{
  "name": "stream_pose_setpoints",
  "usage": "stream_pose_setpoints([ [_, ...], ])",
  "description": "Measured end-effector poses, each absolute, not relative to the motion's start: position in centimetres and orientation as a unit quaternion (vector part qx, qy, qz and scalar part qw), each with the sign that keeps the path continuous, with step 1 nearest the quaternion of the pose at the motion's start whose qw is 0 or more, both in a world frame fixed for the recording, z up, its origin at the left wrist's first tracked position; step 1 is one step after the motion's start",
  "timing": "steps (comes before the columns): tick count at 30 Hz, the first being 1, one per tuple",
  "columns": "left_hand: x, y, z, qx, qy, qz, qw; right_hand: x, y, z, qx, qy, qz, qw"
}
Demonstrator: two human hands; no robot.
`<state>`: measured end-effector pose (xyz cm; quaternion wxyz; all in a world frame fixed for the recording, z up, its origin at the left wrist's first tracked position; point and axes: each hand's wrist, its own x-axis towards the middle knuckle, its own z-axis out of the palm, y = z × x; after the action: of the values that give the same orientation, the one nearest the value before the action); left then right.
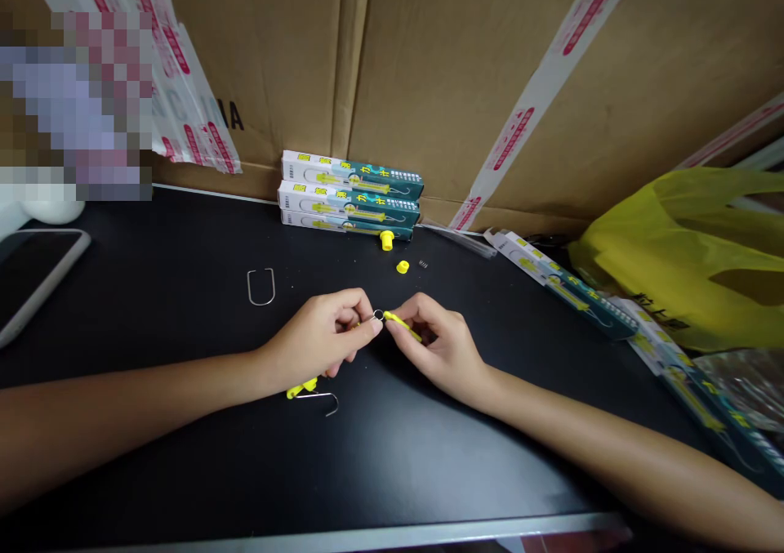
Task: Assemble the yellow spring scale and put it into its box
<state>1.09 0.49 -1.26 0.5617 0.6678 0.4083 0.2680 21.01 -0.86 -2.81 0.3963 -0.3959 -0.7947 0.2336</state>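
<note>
The black tabletop [465, 471] is viewed from the wearer's head above its near edge, forward and down; the left hand [322, 332] and right hand [444, 345] are framed fairly close, cardboard [441, 63] being included beyond the far edge.

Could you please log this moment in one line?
left hand: holds metal ring; right hand: holds yellow piece; wire loop: on tabletop

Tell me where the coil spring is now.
In the head view, the coil spring lies on the black tabletop, just right of the smaller yellow cap, beyond the right hand.
</note>
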Motion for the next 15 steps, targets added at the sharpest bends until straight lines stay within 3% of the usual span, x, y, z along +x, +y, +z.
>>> stream_pose_setpoints([
  [6, 1.09, 0.53, -1.48, 0.667, 0.405, 0.274, 0.562, 20.88, -0.67, -2.83, -0.412, -0.781, 0.262, 0.389],
  [15, 1.11, 0.45, -1.36, 0.671, 0.41, 0.275, 0.553, 20.91, -0.82, -2.9, -0.396, -0.814, 0.191, 0.379],
])
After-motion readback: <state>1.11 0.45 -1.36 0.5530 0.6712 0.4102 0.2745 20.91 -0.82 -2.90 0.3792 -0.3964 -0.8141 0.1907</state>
